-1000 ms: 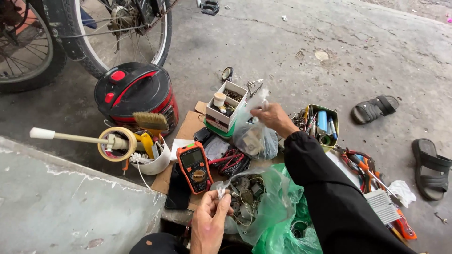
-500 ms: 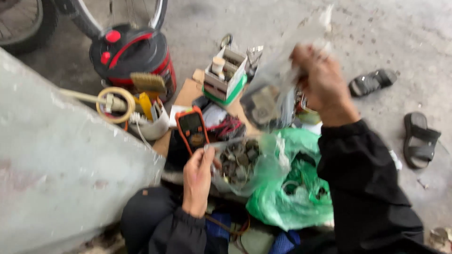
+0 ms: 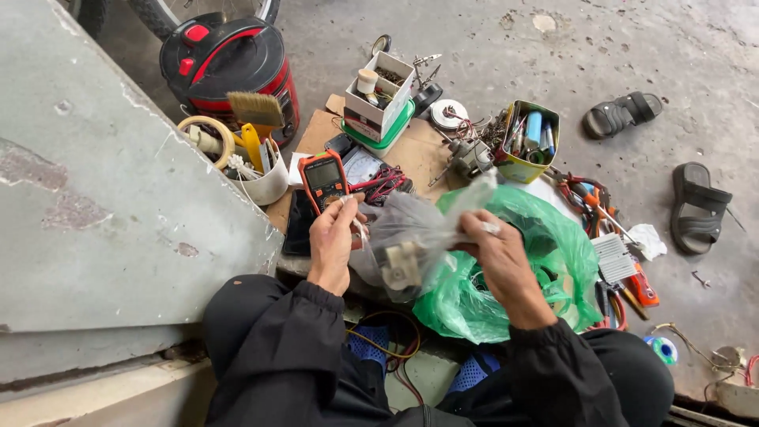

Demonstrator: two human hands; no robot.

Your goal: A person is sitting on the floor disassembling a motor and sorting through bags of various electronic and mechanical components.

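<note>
Both my hands hold a clear plastic bag [image 3: 411, 229] with small pale parts inside, just above my lap. My left hand [image 3: 334, 237] grips its left edge, fingers closed. My right hand [image 3: 494, 257] pinches the bag's right side, near the twisted top. Under the right hand lies a green plastic bag [image 3: 545, 261] with dark parts inside. An orange multimeter [image 3: 324, 180] with red and black leads rests on cardboard just beyond my left hand.
A red and black canister [image 3: 229, 63] stands far left, next to a white cup [image 3: 265, 178] of brushes and tape. A white box [image 3: 379, 99] and a yellow tin [image 3: 528, 142] hold parts. Pliers [image 3: 589, 198] and sandals [image 3: 700, 207] lie right. A grey slab [image 3: 95, 198] rises at left.
My right hand has come down from near the parts box, bringing the clear bag to my lap. My left hand now grips that bag too. The view has tilted downward.
</note>
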